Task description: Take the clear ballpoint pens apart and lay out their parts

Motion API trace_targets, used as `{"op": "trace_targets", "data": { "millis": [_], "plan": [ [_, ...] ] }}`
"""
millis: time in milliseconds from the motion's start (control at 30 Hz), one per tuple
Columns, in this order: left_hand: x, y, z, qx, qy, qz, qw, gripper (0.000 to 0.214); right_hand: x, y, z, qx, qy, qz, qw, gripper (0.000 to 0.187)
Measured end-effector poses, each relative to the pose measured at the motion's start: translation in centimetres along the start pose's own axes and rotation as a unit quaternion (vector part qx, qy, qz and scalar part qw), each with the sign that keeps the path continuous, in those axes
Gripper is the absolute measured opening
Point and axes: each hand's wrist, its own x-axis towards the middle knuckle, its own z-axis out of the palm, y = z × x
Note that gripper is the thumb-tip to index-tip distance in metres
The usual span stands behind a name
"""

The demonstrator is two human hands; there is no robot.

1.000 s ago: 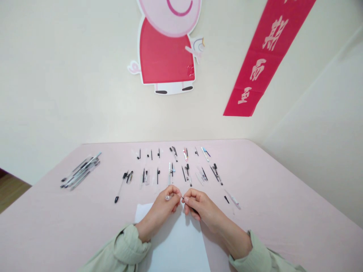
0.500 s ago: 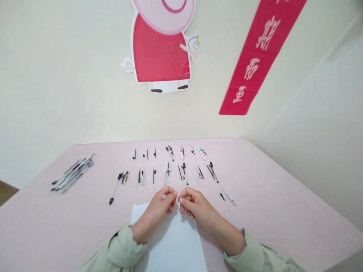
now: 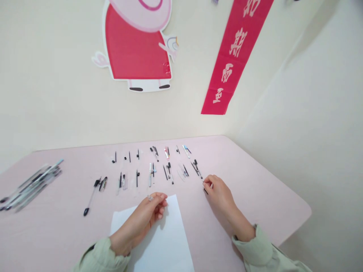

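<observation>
My left hand (image 3: 150, 217) is closed above the sheet of white paper (image 3: 170, 241). A small clear pen piece (image 3: 150, 197) sticks out between its thumb and fingers; the rest of that piece is hidden. My right hand (image 3: 219, 194) is closed in a pinch at the right end of the laid-out pen parts. A black pen part (image 3: 205, 191) lies just under its fingertips. What the pinch holds, if anything, is too small to make out, and the hand covers part of the table there.
Two rows of taken-apart pens (image 3: 137, 178), with refills, caps and barrels, lie across the pink tablecloth (image 3: 70, 241). A pile of whole pens (image 3: 34, 185) rests at the left. The wall (image 3: 70, 109) rises behind the table.
My hands were together over the paper and are now apart. The right one has moved right to the pen parts, while the left stays above the paper. The view has turned right.
</observation>
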Motion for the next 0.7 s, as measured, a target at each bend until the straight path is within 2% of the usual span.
{"op": "trace_targets", "data": {
  "millis": [133, 267, 367, 500, 600, 700],
  "plan": [
    [-0.4, 0.1, 0.5, -0.045, 0.006, -0.037, 0.998, 0.005, -0.4, 0.2, -0.3, -0.060, 0.040, 0.006, 0.997, 0.010],
    [-0.9, 0.6, 1.1, -0.096, -0.005, -0.073, 0.993, 0.013, -0.4, -1.3, -1.1, -0.015, 0.057, -0.025, 0.998, 0.011],
    [-1.0, 0.8, 1.3, -0.165, -0.046, -0.096, 0.981, 0.017, -0.8, -3.9, -0.6, 0.062, 0.017, -0.098, 0.993, 0.011],
    [-0.7, 0.3, 1.0, -0.250, -0.099, -0.093, 0.959, 0.015, -2.4, -8.2, 1.5, 0.097, -0.089, -0.202, 0.970, 0.013],
    [-0.2, -0.3, 0.7, -0.278, -0.104, -0.069, 0.952, 0.019, -3.3, -10.1, 3.3, 0.057, -0.113, -0.223, 0.967, 0.012],
    [0.0, -0.5, 0.6, -0.277, -0.098, -0.065, 0.953, 0.021, -3.5, -10.4, 4.2, 0.028, -0.106, -0.217, 0.970, 0.008]
  ]
}}
